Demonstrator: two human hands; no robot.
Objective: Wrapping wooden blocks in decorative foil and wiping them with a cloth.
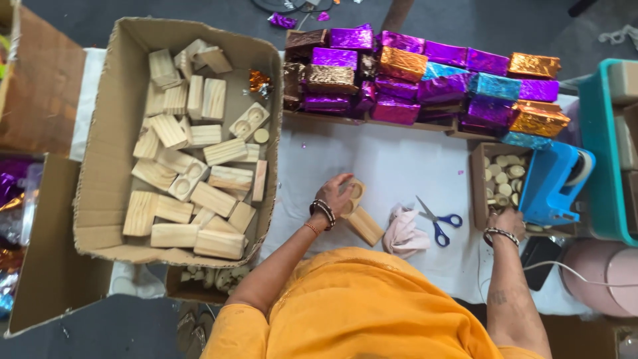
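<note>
1. I am looking down at the white table [399, 166], and I am using it as my main place for everything.
2. My left hand [335, 196] is resting near the middle of the table. Its fingers are wrapping around a wooden block with round holes [354, 193].
3. A second wooden block [365, 226] is lying on the table, touching the near side of the held one.
4. My right hand [506, 219] is reaching into the small box of round discs [502, 176] at the right end of the table. I cannot tell if its fingers are pinching a disc or hanging loose.
5. The scissors [438, 223] and a pink cloth [405, 233] are lying on the table between my two hands.
6. The big cardboard box [106, 166] of wooden blocks is sitting at the left end of the table. The shiny wrapped blocks [425, 73] are piling up along the far edge.
7. I think the held block could slip, because only one hand is gripping it.
8. I think my right arm could bump the blue tape holder [551, 183] just beside the disc box.
9. I think a disc could roll off the table if it drops.
</note>
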